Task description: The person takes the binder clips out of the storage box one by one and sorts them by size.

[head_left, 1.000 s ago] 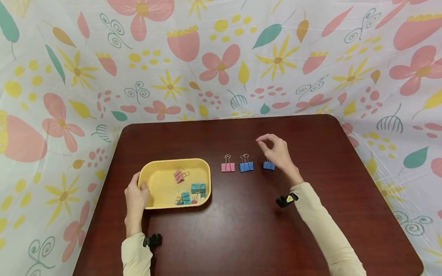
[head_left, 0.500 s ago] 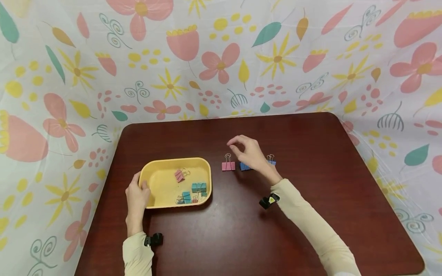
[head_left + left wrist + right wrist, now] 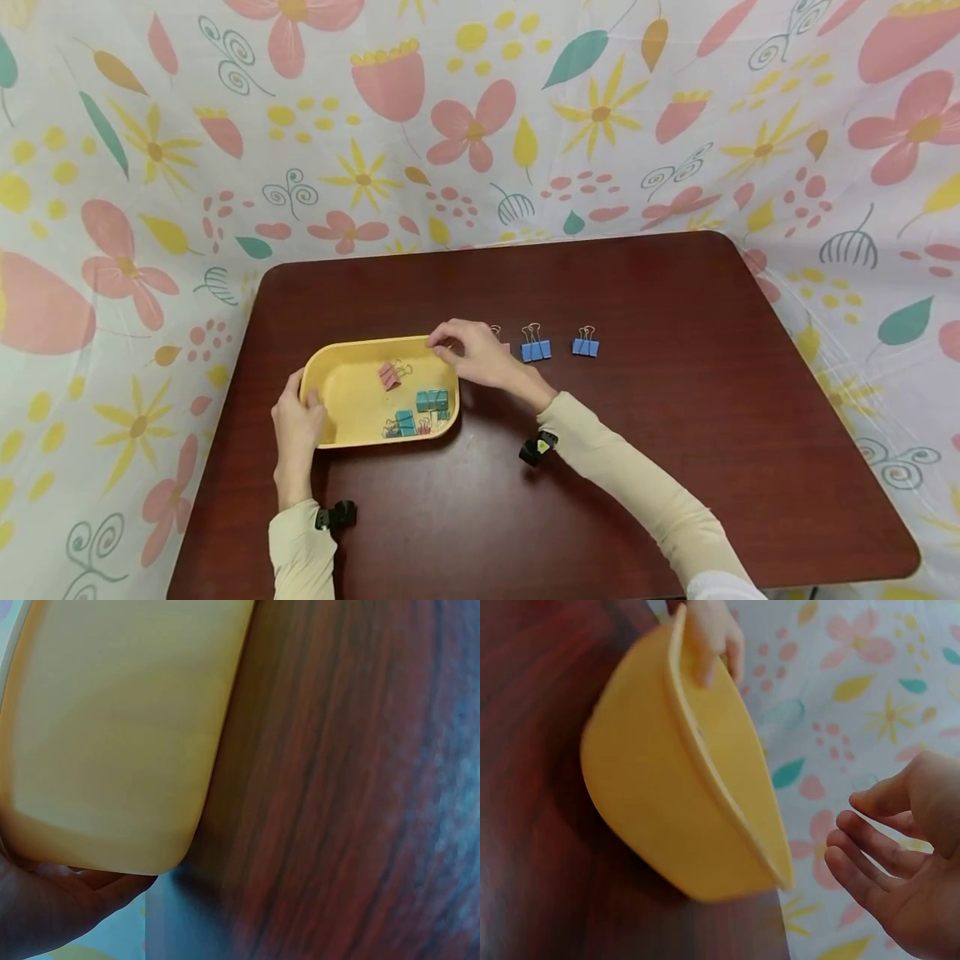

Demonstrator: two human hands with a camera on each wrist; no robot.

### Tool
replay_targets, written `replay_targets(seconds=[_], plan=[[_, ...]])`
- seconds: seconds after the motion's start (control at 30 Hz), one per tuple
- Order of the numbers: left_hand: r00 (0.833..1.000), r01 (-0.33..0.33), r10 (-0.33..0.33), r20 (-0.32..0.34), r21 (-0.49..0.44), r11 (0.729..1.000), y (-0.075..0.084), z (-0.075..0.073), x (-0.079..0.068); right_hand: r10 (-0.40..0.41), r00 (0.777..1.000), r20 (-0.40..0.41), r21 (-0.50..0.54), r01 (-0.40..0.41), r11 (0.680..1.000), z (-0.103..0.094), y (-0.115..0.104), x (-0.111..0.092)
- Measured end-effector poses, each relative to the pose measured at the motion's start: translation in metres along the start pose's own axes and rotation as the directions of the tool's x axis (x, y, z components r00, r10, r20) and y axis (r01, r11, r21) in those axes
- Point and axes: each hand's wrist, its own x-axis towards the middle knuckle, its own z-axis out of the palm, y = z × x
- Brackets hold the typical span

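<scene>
My left hand point(image 3: 295, 425) grips the left end of a yellow plastic tray point(image 3: 341, 387), thumb inside the rim and fingers along the outer wall. Inside lie a pink binder clip point(image 3: 389, 376), a teal one point(image 3: 432, 401), another teal clip point(image 3: 405, 422) and smaller clips in the near right corner. My right hand point(image 3: 483, 357) hovers over the tray's far right corner; in the right wrist view its fingers point(image 3: 862, 881) are loosely bent with nothing between them. Two blue binder clips, one nearer point(image 3: 536, 350) and one farther right point(image 3: 586, 347), stand on the table.
A pink binder clip point(image 3: 506, 347) on the table is mostly hidden behind the right hand, in line with the blue ones. The dark wooden table point(image 3: 675, 350) has rounded corners. A flowered cloth point(image 3: 480, 208) hangs behind it and at both sides.
My right hand has swept left from above the rightmost blue clip, past the other standing clips, to the tray's right end. The left hand keeps its hold on the tray.
</scene>
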Motion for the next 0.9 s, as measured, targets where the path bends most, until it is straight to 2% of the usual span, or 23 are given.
replay_targets(seconds=[0.2,0.3,0.43,0.53,0.6,0.7,0.8,0.9], plan=[[1.000,-0.010,0.010,-0.001,-0.002,1.000,0.001,0.000,0.000,-0.023,0.988,0.156,0.031,0.018,0.999,0.022,-0.010,0.000],[1.000,-0.009,0.009,-0.002,-0.010,1.000,0.001,0.001,0.001,-0.007,0.968,0.250,0.003,0.007,1.000,0.028,-0.012,-0.001],[1.000,-0.005,0.005,-0.005,-0.014,1.000,-0.001,0.001,0.002,0.012,0.930,0.367,-0.031,-0.001,1.000,0.034,-0.012,-0.004],[1.000,-0.005,0.005,-0.008,-0.008,1.000,-0.001,0.002,0.002,0.018,0.918,0.396,-0.036,-0.004,0.999,0.035,-0.012,-0.006],[1.000,-0.006,0.006,-0.010,-0.003,1.000,0.000,0.002,0.001,0.017,0.929,0.370,-0.029,-0.007,1.000,0.032,-0.011,-0.006],[1.000,0.003,-0.003,-0.006,-0.004,1.000,0.002,0.002,0.001,0.028,0.964,0.264,-0.015,-0.025,1.000,0.017,-0.007,-0.009],[1.000,0.015,-0.015,-0.001,-0.009,1.000,0.003,0.001,0.000,0.058,0.990,0.126,0.004,-0.059,0.998,-0.011,0.006,-0.016],[1.000,0.025,-0.025,-0.002,-0.011,1.000,0.003,0.000,0.001,0.077,0.997,-0.012,-0.046,-0.077,0.996,-0.048,0.029,-0.029]])
